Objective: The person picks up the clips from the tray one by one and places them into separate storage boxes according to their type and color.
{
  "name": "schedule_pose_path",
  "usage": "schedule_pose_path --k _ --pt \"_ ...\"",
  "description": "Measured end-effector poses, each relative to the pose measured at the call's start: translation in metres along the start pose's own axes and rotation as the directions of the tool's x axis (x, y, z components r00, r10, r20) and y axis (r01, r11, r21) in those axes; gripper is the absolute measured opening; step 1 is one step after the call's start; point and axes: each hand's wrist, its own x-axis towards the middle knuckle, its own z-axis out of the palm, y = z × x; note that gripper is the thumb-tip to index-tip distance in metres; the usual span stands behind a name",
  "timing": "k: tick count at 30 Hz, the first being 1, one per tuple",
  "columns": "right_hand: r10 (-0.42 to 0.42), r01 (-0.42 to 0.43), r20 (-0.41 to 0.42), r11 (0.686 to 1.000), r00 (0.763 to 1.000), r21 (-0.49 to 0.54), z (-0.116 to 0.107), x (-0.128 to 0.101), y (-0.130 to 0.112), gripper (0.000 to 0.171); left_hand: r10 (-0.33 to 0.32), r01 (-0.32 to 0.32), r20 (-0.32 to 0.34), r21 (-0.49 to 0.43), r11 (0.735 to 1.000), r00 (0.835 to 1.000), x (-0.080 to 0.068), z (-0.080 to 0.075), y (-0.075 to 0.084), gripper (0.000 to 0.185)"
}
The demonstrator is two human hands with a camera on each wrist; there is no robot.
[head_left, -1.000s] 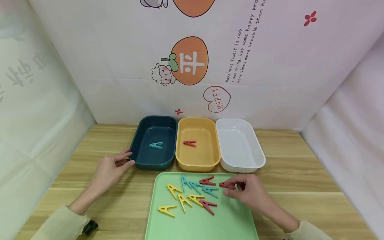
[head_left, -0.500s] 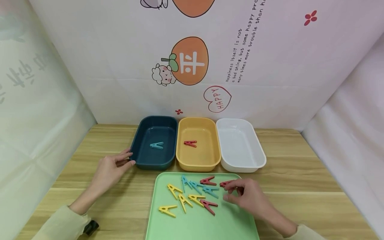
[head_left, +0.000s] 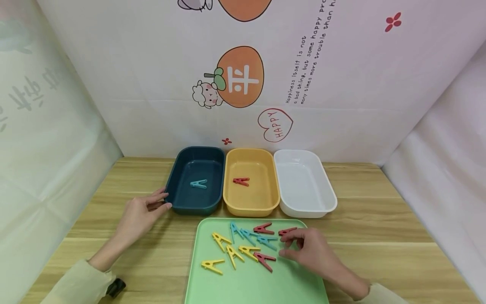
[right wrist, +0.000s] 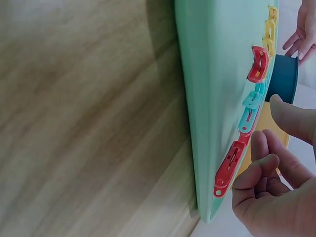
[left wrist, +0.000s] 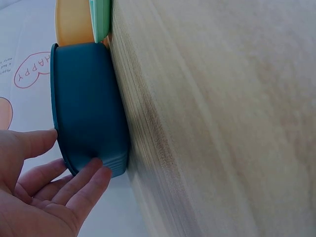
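Note:
My left hand (head_left: 138, 219) touches the near left side of the dark blue bin (left wrist: 89, 94), thumb at its rim and straight fingers against its outer wall. My right hand (head_left: 313, 253) hovers over the right part of the green tray (head_left: 228, 291), thumb and index finger apart with nothing between them. Its fingertips are right by a red clothespin (head_left: 287, 232), which they partly cover in the head view. Left of the hand, another red clothespin (head_left: 264, 261), a blue clothespin (head_left: 267, 241) and a yellow clothespin (head_left: 248, 252) lie among several more.
Behind the tray, the dark blue bin, a yellow bin (head_left: 251, 210) and a white bin (head_left: 309, 211) stand in a row. One blue clothespin (head_left: 199, 184) lies in the dark blue bin and one red clothespin (head_left: 241, 181) in the yellow bin. A printed cloth (head_left: 341, 126) hangs behind.
The right hand has shifted slightly left and nearer the person; its thumb has drawn away from the red clothespin at the tray's right. The left hand stays put.

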Motion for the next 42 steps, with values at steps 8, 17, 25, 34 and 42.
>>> schedule_pose_path --k 8,17,25,34,42 --pt "0.06 -0.06 -0.003 0.997 0.998 -0.049 0.005 0.005 -0.001 0.036 0.01 -0.01 -0.001 -0.005 1.0 1.0 0.001 0.001 0.0 0.037" --pt "0.031 -0.034 -0.025 0.99 0.999 -0.137 0.013 0.009 -0.006 0.033 0.0 0.0 0.009 -0.01 1.0 1.0 0.0 0.002 0.001 0.039" --pt "0.01 -0.014 -0.02 0.98 1.0 -0.201 0.018 0.012 -0.009 0.029 0.012 -0.012 0.008 -0.009 1.0 1.0 0.0 0.001 0.0 0.039" --pt "-0.029 0.023 -0.023 0.973 0.999 -0.23 0.018 0.006 -0.011 0.029 0.006 -0.006 0.012 -0.012 1.0 1.0 0.0 0.0 0.001 0.04" --pt "-0.016 0.011 -0.019 0.971 1.0 -0.237 0.019 0.005 -0.01 0.033 0.012 -0.012 0.005 -0.01 1.0 1.0 0.0 -0.001 0.0 0.039"
